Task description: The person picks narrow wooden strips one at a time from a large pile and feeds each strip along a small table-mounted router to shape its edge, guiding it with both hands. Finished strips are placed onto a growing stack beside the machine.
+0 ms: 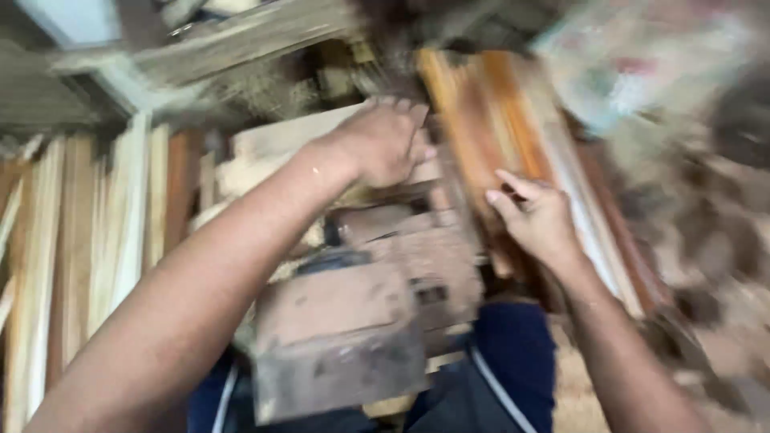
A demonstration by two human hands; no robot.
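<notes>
- Setting: a woodworking space, heavily motion-blurred, with sawdust on the ground [577, 393] at lower right.
- Far left: a stack of pale wooden slats [88, 240] standing on end, side by side.
- Centre foreground: a dusty, boxy machine [341, 337], grey-brown, sits between the person's knees in dark blue trousers [513, 361].
- Left hand [385, 144]: reaches forward over the machine; fingers curled downward onto the edge of a pale flat board [297, 132]. Whether the grip is closed around it cannot be told through the blur.
- Right hand [537, 216]: fingers extended and close together, laid flat against a long reddish-brown moulded wood strip [481, 120], which runs diagonally from top centre towards lower right.
- Upper right: an indistinct, colourful blurred surface [650, 64].
</notes>
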